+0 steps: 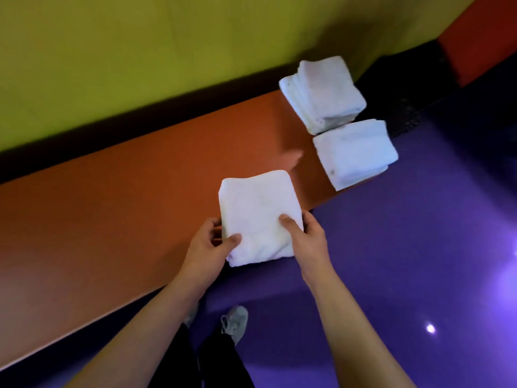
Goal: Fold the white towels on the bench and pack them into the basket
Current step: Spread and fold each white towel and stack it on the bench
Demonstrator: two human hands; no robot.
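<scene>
Both hands [257,242] grip one folded towel [257,214] (near edge).

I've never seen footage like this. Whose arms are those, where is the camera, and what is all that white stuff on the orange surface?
There is no machine here. A person wears a camera on the head, so the single picture looks forward and down along their own bare arms. The orange surface is a bench against a yellow-green wall, with a purple floor beside it. The white things are towels. The folded towel nearest the person is gripped at its near edge by both hands: the left hand on its left corner, the right hand on its right, thumbs on top. Farther along the bench sit two stacks of folded towels, the far stack by the wall and the near stack at the bench's front edge. No basket is in view.
</scene>
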